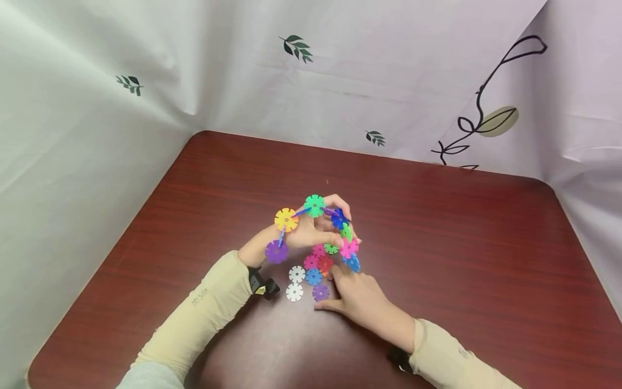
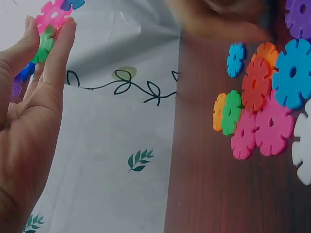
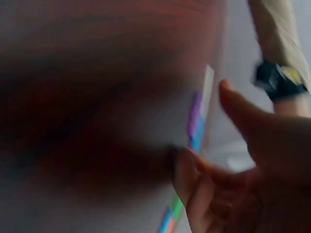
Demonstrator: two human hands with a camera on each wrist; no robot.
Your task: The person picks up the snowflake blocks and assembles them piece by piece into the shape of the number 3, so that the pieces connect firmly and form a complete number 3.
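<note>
Cream sleeve [image 1: 209,308] has unreadable lettering [image 1: 200,296]; left grip [image 1: 311,231] pinches a pink disc [image 1: 349,248], right grip [image 1: 360,298] apart beside a purple disc [image 1: 320,293].

The disc chain [image 1: 313,200] mixes yellow, green, purple, pink and blue; the table [image 1: 452,243] is reddish-brown, wood-grained.

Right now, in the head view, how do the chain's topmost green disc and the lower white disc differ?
The topmost disc is green, the lower disc white. The topmost disc is linked into the raised chain; the lower disc lies on the table. Both are notched, with centre holes.
</note>
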